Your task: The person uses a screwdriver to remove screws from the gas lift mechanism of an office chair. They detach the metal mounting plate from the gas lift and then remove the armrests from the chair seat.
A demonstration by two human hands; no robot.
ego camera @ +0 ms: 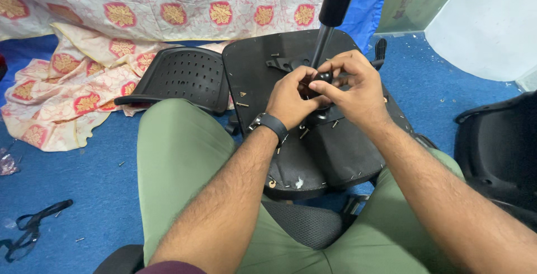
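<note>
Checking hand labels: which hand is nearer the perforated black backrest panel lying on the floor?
Left. The left hand works over the upturned seat base, just right of the perforated backrest panel. The right hand sits further right, beyond the left hand.

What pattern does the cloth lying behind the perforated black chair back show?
The cloth is cream with red medallions and gold floral centres, seen in the head view, behind the chair back.

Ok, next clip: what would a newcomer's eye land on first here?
Both hands, left hand and right hand, meet at centre frame, pinching a small black part on the upturned black chair seat base resting across green-trousered knees. Behind it to the left lies a perforated black plastic chair back, with a floral cream-and-red cloth spread over the blue carpet.
</note>
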